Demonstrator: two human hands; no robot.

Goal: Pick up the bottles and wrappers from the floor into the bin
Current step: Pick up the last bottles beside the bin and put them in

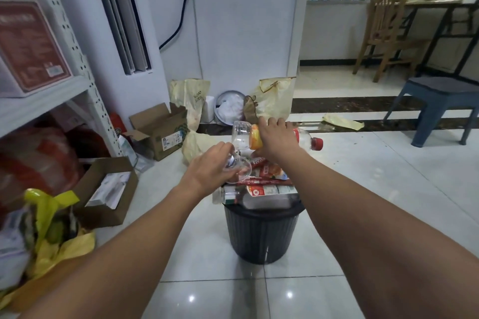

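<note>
A black ribbed bin (261, 235) stands on the tiled floor, heaped with clear bottles and red-and-white wrappers (269, 189). My right hand (277, 137) grips a clear bottle with an orange label and red cap (311, 141), held sideways above the pile. My left hand (212, 168) holds a smaller clear bottle (242, 167) at the pile's left edge. A yellow wrapper (342, 122) lies on the floor far right of the bin.
White metal shelving (51, 96) with boxes stands at left. Open cardboard boxes (160, 132) and yellow bags (51, 228) crowd the floor left of the bin. Bags and a small basket (230, 106) lean on the wall behind. A blue stool (438, 109) and wooden chair (383, 33) sit right.
</note>
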